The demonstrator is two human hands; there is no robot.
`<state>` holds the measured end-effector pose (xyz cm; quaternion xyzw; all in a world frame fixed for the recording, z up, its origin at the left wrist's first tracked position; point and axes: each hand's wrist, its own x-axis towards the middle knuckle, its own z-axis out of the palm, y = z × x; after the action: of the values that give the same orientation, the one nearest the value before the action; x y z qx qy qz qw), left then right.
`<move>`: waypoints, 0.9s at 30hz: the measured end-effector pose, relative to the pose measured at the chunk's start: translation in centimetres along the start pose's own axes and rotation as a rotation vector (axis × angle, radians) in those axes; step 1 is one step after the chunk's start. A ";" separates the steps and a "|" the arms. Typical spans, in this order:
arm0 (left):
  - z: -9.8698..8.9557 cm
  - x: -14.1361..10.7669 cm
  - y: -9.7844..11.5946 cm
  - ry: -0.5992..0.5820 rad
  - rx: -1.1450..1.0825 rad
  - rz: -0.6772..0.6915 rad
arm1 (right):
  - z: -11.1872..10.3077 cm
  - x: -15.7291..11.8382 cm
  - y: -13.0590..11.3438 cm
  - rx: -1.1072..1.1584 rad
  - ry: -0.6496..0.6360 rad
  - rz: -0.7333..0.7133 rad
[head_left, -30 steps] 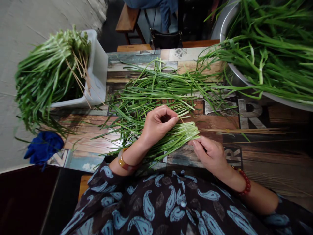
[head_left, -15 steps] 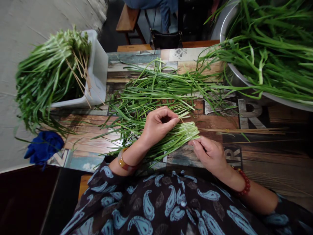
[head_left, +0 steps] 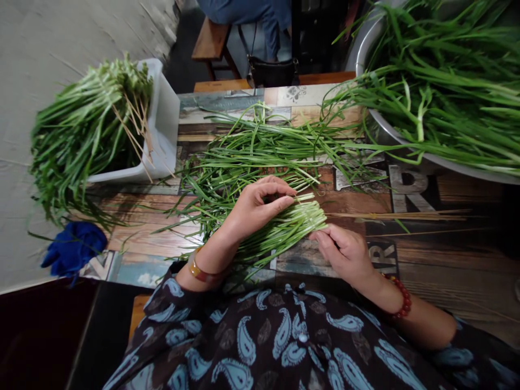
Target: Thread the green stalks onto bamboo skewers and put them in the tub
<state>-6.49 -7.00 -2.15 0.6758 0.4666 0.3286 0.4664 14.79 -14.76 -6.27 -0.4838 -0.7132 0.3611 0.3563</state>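
A flat row of garlic chives (head_left: 290, 227) lies below my left hand, white stem ends pointing right. My left hand (head_left: 264, 203) is closed, thumb and forefinger pinching a few chive stems at the row's upper edge. At the lower right edge of the row, my right hand (head_left: 345, 252) is closed in a pinch. It holds the end of a thin bamboo skewer, mostly hidden by the stems it passes through. Loose chives (head_left: 268, 143) are spread on the table just beyond my hands.
A white plastic bin (head_left: 166, 124) at left is heaped with skewered chives. A metal basin (head_left: 390, 132) full of chives stands at right. Loose bamboo skewers (head_left: 414, 215) lie right of my hands. Blue gloves (head_left: 75, 249) rest at the left edge. A person sits beyond the table.
The left hand's few stems have come down against the row, and the skewer tip seen between them earlier is now covered. The view has shifted slightly.
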 end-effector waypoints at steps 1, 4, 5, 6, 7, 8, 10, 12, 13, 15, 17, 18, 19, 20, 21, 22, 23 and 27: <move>-0.2 0.1 0.2 -0.023 0.011 0.006 | 0.0 0.0 0.0 0.006 0.000 -0.002; -0.4 0.2 0.5 -0.094 0.011 0.024 | 0.0 0.0 -0.1 0.012 0.004 -0.007; -0.4 0.3 0.6 -0.103 0.007 0.024 | 0.0 0.0 -0.1 0.011 0.007 -0.013; -0.3 0.3 0.6 -0.100 0.002 0.021 | 0.0 0.0 -0.1 0.010 0.010 -0.017; -0.2 0.2 0.6 -0.092 -0.005 0.013 | 0.0 0.0 0.0 0.008 0.011 -0.023; -0.2 0.2 0.6 -0.081 -0.012 0.001 | 0.1 0.0 0.0 0.008 0.012 -0.028; 0.0 0.0 0.6 -0.061 -0.025 -0.025 | 0.1 0.0 0.1 0.007 0.013 -0.038; 0.2 -0.2 0.7 -0.041 -0.027 -0.034 | 0.1 -0.1 0.1 0.007 0.016 -0.048; 0.3 -0.2 0.8 -0.034 -0.025 -0.030 | 0.2 -0.1 0.1 0.006 0.018 -0.054; 0.5 -0.4 1.0 -0.026 -0.019 -0.012 | 0.2 -0.1 0.0 0.002 0.026 -0.063; 0.7 -0.6 1.1 -0.035 -0.011 0.009 | 0.2 -0.1 0.0 -0.003 0.032 -0.070; 0.7 -0.7 1.1 -0.043 -0.003 0.017 | 0.2 -0.1 0.0 -0.006 0.034 -0.071; 0.7 -0.8 1.1 -0.054 0.007 0.024 | 0.2 -0.1 0.0 -0.006 0.034 -0.072; 0.6 -0.8 1.2 -0.070 0.015 0.030 | 0.2 0.0 0.1 -0.005 0.034 -0.075; 0.4 -0.9 1.2 -0.089 0.018 0.036 | 0.2 0.0 0.1 -0.003 0.027 -0.078; 0.2 -1.0 1.3 -0.110 0.011 0.042 | 0.1 0.1 0.2 -0.002 0.016 -0.086; -0.1 -1.0 1.4 -0.134 -0.005 0.049 | 0.0 0.2 0.1 -0.001 0.006 -0.097; -1.7 -1.0 3.0 -0.254 -0.086 0.013 | -1.0 0.9 -1.1 -0.040 0.002 -0.175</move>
<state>-7.41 -7.81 1.24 0.6944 0.3846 0.2632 0.5483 14.92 -14.05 -4.70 -0.4270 -0.7595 0.3134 0.3775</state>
